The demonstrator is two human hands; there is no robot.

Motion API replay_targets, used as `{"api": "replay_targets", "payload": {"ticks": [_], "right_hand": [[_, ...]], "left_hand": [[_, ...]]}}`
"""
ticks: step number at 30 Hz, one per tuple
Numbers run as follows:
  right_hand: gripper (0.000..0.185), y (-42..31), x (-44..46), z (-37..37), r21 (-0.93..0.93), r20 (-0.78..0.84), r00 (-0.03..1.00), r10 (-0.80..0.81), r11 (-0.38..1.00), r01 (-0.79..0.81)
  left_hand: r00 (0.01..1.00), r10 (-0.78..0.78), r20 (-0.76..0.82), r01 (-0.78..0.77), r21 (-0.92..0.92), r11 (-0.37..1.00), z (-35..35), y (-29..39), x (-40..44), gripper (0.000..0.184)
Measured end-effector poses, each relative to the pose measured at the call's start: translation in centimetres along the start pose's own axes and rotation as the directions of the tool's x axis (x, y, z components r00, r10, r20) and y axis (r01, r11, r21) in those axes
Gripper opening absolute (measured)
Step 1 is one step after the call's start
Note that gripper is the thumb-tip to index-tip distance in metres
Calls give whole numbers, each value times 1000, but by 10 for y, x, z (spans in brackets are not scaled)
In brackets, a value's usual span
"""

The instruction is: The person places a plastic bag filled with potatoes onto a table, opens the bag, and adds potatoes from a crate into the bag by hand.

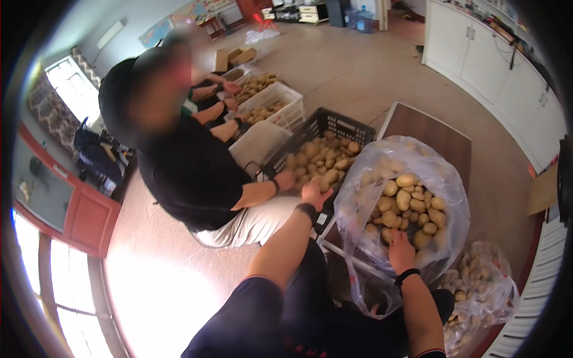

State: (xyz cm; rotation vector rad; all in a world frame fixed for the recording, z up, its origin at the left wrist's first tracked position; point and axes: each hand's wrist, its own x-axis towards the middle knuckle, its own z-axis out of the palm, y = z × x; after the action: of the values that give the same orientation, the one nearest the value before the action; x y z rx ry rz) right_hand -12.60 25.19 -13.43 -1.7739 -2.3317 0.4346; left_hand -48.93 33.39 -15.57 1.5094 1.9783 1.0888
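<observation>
My left hand [314, 196] is at the near edge of a black plastic crate [365, 127], its fingers curled round a potato [324, 185]. Many more potatoes [327, 156] fill that crate. On the right, my right hand [401, 253] reaches into a large clear plastic bag [446, 173] of potatoes [412, 200]. Its fingers are stretched out and slightly apart, touching a potato [387, 235] at the near side of the pile. The undersides of both hands are hidden.
Beside my left arm sits a person in a black shirt [179, 173], one hand [285, 179] at the same crate. White crates [292, 101] of potatoes stand farther back, near another person's hands. A second potato bag [483, 286] lies at lower right. White cabinets [495, 65] line the right wall.
</observation>
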Motion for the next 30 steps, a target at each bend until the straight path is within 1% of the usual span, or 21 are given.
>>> {"api": "replay_targets", "payload": {"ticks": [2,3,6,8,9,10,13,14,15,16,17,19,20,21,22,25,26,27,28,29,30], "right_hand": [[44,-7,-2,-10,38,14,1000,-6,999,5],[44,-10,-5,-12,52,42,999,-31,998,29],[45,-12,2,-11,80,54,997,63,995,-67],[45,-12,3,-9,71,52,997,61,995,-65],[45,-11,4,-8,60,56,996,66,996,-69],[45,-9,4,-6,55,52,996,74,995,-77],[48,-7,6,4,58,34,995,93,994,-95],[49,-5,6,6,63,25,996,90,994,-91],[50,-5,7,5,66,15,996,85,994,-86],[49,-6,7,5,57,21,993,116,992,-117],[49,-6,7,4,53,24,992,128,990,-129],[48,-8,6,1,68,0,991,130,989,-130],[47,-11,5,-2,94,-28,990,136,987,-132],[47,-11,4,-3,90,-26,989,146,986,-143],[48,-10,4,-2,133,-45,988,150,981,-143],[47,0,4,11,199,-105,983,152,972,-129],[47,3,5,13,261,-150,978,148,960,-105],[47,6,7,15,320,-195,970,147,944,-78],[47,14,11,23,319,-193,969,153,944,-85],[47,23,17,31,505,-90,970,224,850,-149],[47,25,19,29,588,-33,967,251,787,-185]], "left_hand": [[997,70,-46,-57,237,970,-17,34,-10,41],[998,39,-58,-23,256,966,-13,29,-11,41],[993,-22,-116,42,176,983,-14,14,-2,46],[994,-91,56,78,203,976,-10,7,7,60],[995,-83,60,69,197,978,-3,1,9,60],[998,-35,-54,37,35,999,4,-5,8,58],[985,-24,-173,7,-99,995,3,0,8,52],[995,-78,-57,85,142,986,-6,16,6,42],[987,-155,45,126,382,916,-15,32,2,35],[998,-62,-7,59,410,910,-7,15,5,35],[998,-62,6,54,407,912,-7,15,7,35],[979,-186,86,141,375,916,-6,7,18,46],[988,67,137,-131,532,837,12,-35,28,44],[987,67,147,-136,527,839,5,-18,21,44],[993,-13,119,-38,416,909,-11,17,10,41],[1000,-28,-10,28,-3,1000,17,-9,17,33],[963,-262,65,267,-381,885,28,-11,25,31],[924,-352,147,373,-541,754,37,-18,27,30],[871,-435,227,465,-667,582,34,-7,25,29],[842,-449,298,498,-750,436,35,6,21,30],[829,-432,354,521,-769,369,22,43,9,31]]}}
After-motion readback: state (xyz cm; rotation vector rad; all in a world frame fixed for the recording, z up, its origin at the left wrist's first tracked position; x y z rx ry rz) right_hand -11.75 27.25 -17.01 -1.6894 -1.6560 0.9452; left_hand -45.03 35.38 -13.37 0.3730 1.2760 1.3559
